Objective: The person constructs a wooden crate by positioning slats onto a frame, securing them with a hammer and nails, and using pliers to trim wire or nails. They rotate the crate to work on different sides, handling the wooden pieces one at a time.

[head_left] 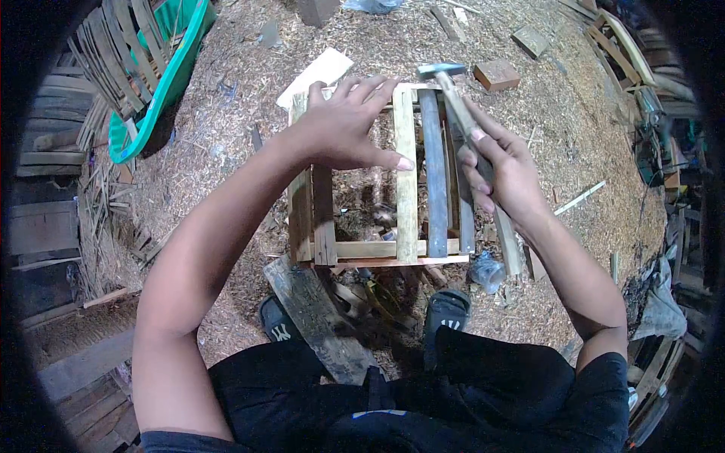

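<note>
In front of me stands a wooden slatted crate (406, 219), its top made of spaced slats with a wide gap left of the middle. My left hand (340, 124) lies over its far left part, fingers spread toward the far edge and thumb stretched to a pale slat. A greyish slat (436, 181) runs beside that pale one. My right hand (502, 162) is closed around the wooden handle of a hammer (451, 87). The hammer's metal head is up by the crate's far right corner, and the handle slants down along the right side.
A weathered board (321, 325) lies between my feet, near a clear plastic bottle (487, 272). Beyond the crate are a white flat piece (316, 75) and a brick-like block (497, 75). A green tub (170, 90) with slats stands far left. Wood shavings cover the ground.
</note>
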Demonstrator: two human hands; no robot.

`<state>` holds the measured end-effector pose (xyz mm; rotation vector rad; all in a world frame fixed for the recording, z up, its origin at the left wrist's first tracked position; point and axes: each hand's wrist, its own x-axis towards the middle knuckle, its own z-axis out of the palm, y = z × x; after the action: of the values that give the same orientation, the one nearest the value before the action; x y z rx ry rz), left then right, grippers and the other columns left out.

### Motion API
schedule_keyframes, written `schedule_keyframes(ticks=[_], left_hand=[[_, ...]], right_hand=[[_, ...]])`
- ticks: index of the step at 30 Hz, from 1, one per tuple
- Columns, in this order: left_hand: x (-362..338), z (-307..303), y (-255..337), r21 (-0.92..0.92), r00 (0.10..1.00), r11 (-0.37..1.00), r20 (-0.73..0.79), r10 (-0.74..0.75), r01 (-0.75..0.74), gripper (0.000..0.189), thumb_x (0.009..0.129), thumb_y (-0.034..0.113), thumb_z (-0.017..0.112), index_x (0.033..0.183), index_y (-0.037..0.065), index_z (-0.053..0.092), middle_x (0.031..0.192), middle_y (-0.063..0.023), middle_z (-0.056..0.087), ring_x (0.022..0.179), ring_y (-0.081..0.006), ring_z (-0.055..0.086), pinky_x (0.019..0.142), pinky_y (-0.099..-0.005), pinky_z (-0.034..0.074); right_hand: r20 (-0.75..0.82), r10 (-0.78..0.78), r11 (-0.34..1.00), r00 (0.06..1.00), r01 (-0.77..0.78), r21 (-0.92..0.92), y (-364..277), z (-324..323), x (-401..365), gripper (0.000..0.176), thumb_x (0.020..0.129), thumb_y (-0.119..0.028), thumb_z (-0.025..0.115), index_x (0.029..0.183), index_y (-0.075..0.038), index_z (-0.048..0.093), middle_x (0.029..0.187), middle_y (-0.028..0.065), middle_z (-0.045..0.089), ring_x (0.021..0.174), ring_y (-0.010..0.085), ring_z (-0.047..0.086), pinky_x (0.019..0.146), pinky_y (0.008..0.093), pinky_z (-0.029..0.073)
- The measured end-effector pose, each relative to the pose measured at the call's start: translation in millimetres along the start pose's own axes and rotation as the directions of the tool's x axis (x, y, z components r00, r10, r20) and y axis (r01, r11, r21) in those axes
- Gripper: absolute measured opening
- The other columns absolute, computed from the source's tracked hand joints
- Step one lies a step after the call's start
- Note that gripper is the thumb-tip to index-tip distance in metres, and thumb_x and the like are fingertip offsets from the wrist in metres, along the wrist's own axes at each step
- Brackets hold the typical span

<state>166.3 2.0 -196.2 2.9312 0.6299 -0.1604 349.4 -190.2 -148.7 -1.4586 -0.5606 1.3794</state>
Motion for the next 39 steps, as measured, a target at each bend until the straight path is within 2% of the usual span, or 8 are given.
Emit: schedule_keyframes(ticks=[10, 16, 21, 24, 26, 28, 29, 39], left_hand=[[-6.4, 10.3, -0.2, 0.011, 0.989, 1.000, -0.147, 0.022, -0.020, 0.134, 0.072, 0.091, 0.064, 0.166, 0.007, 0.018, 0.167, -0.0173, 0.032, 0.155, -0.0364, 0.030, 0.118, -0.0757, 0.016], [0.4, 2.5, 6.7, -0.184, 0.962, 0.982, -0.262, -0.080, 0.032, 0.100, 0.087, 0.070, 0.067, 0.164, 0.020, 0.029, 0.161, -0.0150, 0.043, 0.151, -0.0349, 0.038, 0.114, -0.0785, 0.018], [7.8, 6.4, 8.6, -0.276, 0.805, 0.948, -0.593, -0.036, -0.160, 0.046, 0.091, 0.030, 0.079, 0.133, 0.012, 0.070, 0.134, -0.0154, 0.067, 0.130, -0.0341, 0.058, 0.109, -0.0451, 0.047], [21.6, 7.5, 1.5, -0.338, 0.802, 0.890, -0.596, 0.049, -0.306, 0.038, 0.091, 0.026, 0.078, 0.125, 0.010, 0.074, 0.125, -0.0158, 0.071, 0.119, -0.0351, 0.064, 0.103, -0.0463, 0.051], [21.8, 5.6, 6.3, -0.341, 0.772, 0.886, -0.635, 0.029, -0.314, 0.026, 0.091, 0.021, 0.077, 0.113, 0.007, 0.078, 0.113, -0.0159, 0.075, 0.107, -0.0345, 0.069, 0.096, -0.0440, 0.054], [23.3, 5.4, 5.7, -0.402, 0.830, 0.875, -0.558, -0.001, -0.269, 0.021, 0.094, 0.024, 0.073, 0.108, 0.009, 0.079, 0.108, -0.0130, 0.076, 0.105, -0.0324, 0.068, 0.095, -0.0429, 0.053], [23.2, 6.2, 6.5, -0.441, 0.826, 0.868, -0.560, -0.065, -0.230, 0.019, 0.094, 0.023, 0.073, 0.102, 0.008, 0.080, 0.101, -0.0141, 0.077, 0.098, -0.0332, 0.070, 0.091, -0.0437, 0.055], [24.6, 9.2, 5.7, -0.468, 0.821, 0.860, -0.560, -0.112, -0.202, 0.017, 0.095, 0.024, 0.073, 0.102, 0.011, 0.080, 0.092, -0.0181, 0.076, 0.087, -0.0372, 0.074, 0.082, -0.0480, 0.058]], right_hand=[[-0.061, -0.027, 0.999, 0.998, 0.029, 0.034, 5.8, -4.3, -4.9, 0.054, 0.110, -0.015, 0.044, 0.163, -0.019, 0.035, 0.081, 0.0003, 0.047, 0.051, 0.0065, 0.040, 0.036, 0.0213, 0.037], [-0.097, -0.048, 0.999, 0.994, 0.047, -0.011, 10.0, -5.4, -8.1, 0.054, 0.110, -0.015, 0.045, 0.163, -0.023, 0.036, 0.079, 0.0006, 0.048, 0.050, 0.0079, 0.040, 0.037, 0.0232, 0.039], [-0.110, -0.133, 0.989, 0.985, 0.124, -0.086, 15.7, -4.4, -8.4, 0.057, 0.107, -0.010, 0.054, 0.161, -0.017, 0.040, 0.078, 0.0015, 0.057, 0.049, 0.0078, 0.048, 0.041, 0.0268, 0.041], [-0.156, -0.241, 0.948, 0.958, 0.198, -0.248, 30.9, -4.9, 0.0, 0.056, 0.105, -0.006, 0.056, 0.159, -0.016, 0.045, 0.083, 0.0025, 0.061, 0.050, 0.0043, 0.046, 0.044, 0.0240, 0.041], [-0.169, -0.191, 0.944, 0.967, 0.134, -0.302, 29.1, -4.3, -2.1, 0.056, 0.103, -0.005, 0.059, 0.157, -0.010, 0.047, 0.103, 0.0127, 0.072, 0.070, 0.0107, 0.066, 0.066, 0.0264, 0.054], [-0.135, -0.468, 0.753, 0.873, 0.313, -0.579, 34.2, -0.2, 1.3, 0.058, 0.101, -0.005, 0.060, 0.157, -0.005, 0.044, 0.127, 0.0221, 0.070, 0.109, 0.0226, 0.071, 0.097, 0.0330, 0.054], [-0.102, -0.485, 0.782, 0.869, 0.378, -0.496, 33.9, -0.4, 0.3, 0.059, 0.100, -0.006, 0.060, 0.156, -0.001, 0.044, 0.144, 0.0260, 0.061, 0.136, 0.0287, 0.057, 0.115, 0.0357, 0.040], [-0.131, -0.574, 0.637, 0.808, 0.339, -0.692, 30.4, 11.2, -0.3, 0.059, 0.097, -0.010, 0.063, 0.154, -0.004, 0.048, 0.137, 0.0278, 0.064, 0.128, 0.0366, 0.064, 0.111, 0.0400, 0.046]])
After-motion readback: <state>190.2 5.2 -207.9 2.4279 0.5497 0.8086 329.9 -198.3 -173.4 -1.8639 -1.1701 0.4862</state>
